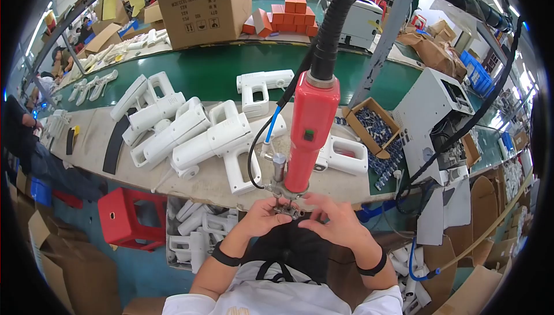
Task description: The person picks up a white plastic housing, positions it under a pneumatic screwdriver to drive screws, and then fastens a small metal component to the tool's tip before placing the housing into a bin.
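In front of me hangs a red power tool (311, 133), upright, with a thick black hose at its top; it looks like an automatic screwdriver. At its lower end is a metal nose (291, 208) with small fittings. My left hand (259, 218) is closed on this nose, thumb and fingers pinching it from the left. My right hand (337, 222) is at the nose's right side, thumb and forefinger apart, with nothing visible between them. Fine detail between the fingertips is too small to make out. Several white gun-shaped housings (210, 140) lie on the bench left of the tool.
Another white housing (343, 154) lies right of the tool. Beyond it are a carton of small dark parts (372, 127) and a white machine (430, 116). A large carton (202, 6) stands behind the green belt (202, 64). A red stool (124, 217) is lower left.
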Tool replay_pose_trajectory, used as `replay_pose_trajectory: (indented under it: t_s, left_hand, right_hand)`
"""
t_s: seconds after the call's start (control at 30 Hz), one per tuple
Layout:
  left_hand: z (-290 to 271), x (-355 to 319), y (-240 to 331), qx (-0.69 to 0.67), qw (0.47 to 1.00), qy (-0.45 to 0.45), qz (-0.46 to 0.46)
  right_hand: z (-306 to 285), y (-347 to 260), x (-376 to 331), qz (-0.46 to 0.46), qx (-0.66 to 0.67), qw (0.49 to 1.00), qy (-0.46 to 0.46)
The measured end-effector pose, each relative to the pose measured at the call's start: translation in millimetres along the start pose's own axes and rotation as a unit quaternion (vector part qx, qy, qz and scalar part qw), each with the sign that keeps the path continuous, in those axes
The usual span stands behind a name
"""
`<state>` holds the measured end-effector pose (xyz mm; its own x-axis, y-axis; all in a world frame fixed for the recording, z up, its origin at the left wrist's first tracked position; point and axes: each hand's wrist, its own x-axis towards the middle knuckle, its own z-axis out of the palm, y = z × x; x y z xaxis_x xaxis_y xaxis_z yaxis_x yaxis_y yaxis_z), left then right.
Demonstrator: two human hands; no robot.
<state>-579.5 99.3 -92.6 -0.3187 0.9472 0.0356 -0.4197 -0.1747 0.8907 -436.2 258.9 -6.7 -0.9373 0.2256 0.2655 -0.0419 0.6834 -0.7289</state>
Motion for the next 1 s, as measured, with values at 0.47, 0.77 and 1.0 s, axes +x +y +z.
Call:
replay_pose_trajectory:
  t_s: [0.47,0.77,1.0]
  left_hand:
    - [2.5,-2.2,-3.3,0.027,0.998,0.059,-0.012]
    - [-1.3,-9.6,-4.7,0.056,0.996,0.057,0.031]
    - [7.1,-9.7,-2.8,0.064,0.994,0.088,0.011]
  right_hand:
    - [34.9,2.2,-11.6,0.069,0.024,0.995,0.073]
    - [49.5,21.6,-22.5,-0.066,0.098,0.980,0.157]
    - [35.9,14.8,-28.7,-0.038,0.093,0.990,0.098]
